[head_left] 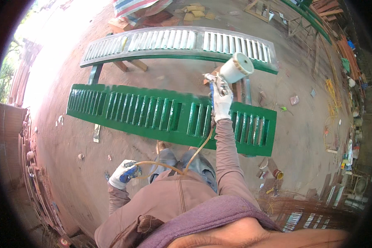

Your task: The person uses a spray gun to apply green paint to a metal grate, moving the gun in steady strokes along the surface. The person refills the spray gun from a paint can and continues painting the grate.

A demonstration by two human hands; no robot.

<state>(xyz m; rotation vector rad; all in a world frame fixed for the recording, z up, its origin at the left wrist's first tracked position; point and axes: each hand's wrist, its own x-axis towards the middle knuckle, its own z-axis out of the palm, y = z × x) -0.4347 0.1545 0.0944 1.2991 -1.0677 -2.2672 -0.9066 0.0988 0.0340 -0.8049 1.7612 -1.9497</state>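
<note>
My gloved right hand (222,98) is closed round the grip of a paint spray gun (212,78), stretched out over a louvered panel. A whitish paint cup (237,68) sits tilted on the gun. From the grip a yellowish air hose (199,149) runs down past my body to my gloved left hand (125,174), whose fingers are wrapped round it. Directly below the gun lies a glossy green louvered panel (142,110). Beyond it, a second louvered panel (163,40) shows pale slats and a green near edge; whitish mist hangs around it.
Wooden supports (137,65) hold up the far panel. An open paint can (278,174) stands on the dirt floor at right among scraps. Stacked timber (348,56) and a tangled yellow cord (334,99) lie along the right side. Wood blocks (194,11) and a striped sheet (138,6) are at the back.
</note>
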